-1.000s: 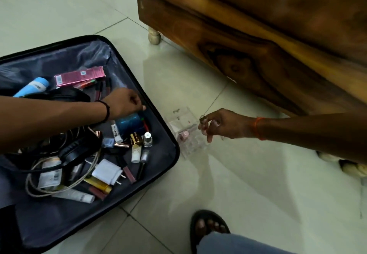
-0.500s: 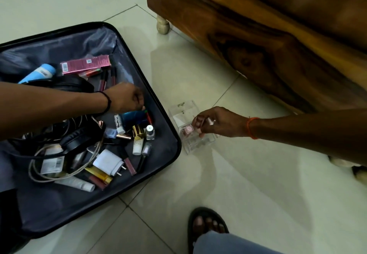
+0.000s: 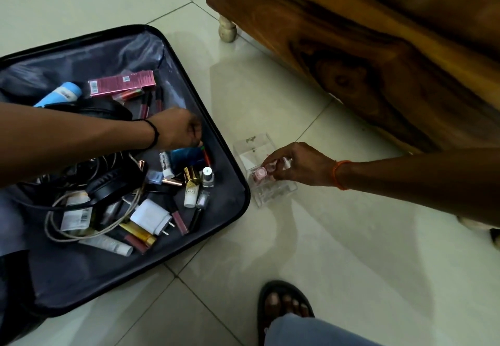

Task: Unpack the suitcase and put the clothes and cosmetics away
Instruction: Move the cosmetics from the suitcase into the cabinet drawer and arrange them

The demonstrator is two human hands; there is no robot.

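A small pink bottle [image 3: 259,175] is pinched by the right hand [image 3: 300,165] inside the clear organizer [image 3: 266,196]; light, slippery, probably breakable; best gripped around the body.

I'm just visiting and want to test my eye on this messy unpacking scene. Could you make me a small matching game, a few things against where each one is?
Things:
1. white charger plug
2. clear organiser box
3. pink carton
4. right hand

Places:
A. on the floor tiles beside the suitcase
B. over the clear box, holding a small item
C. in the suitcase, near its far end
D. in the suitcase, among the cables

Pairs: 1-D, 2-A, 3-C, 4-B
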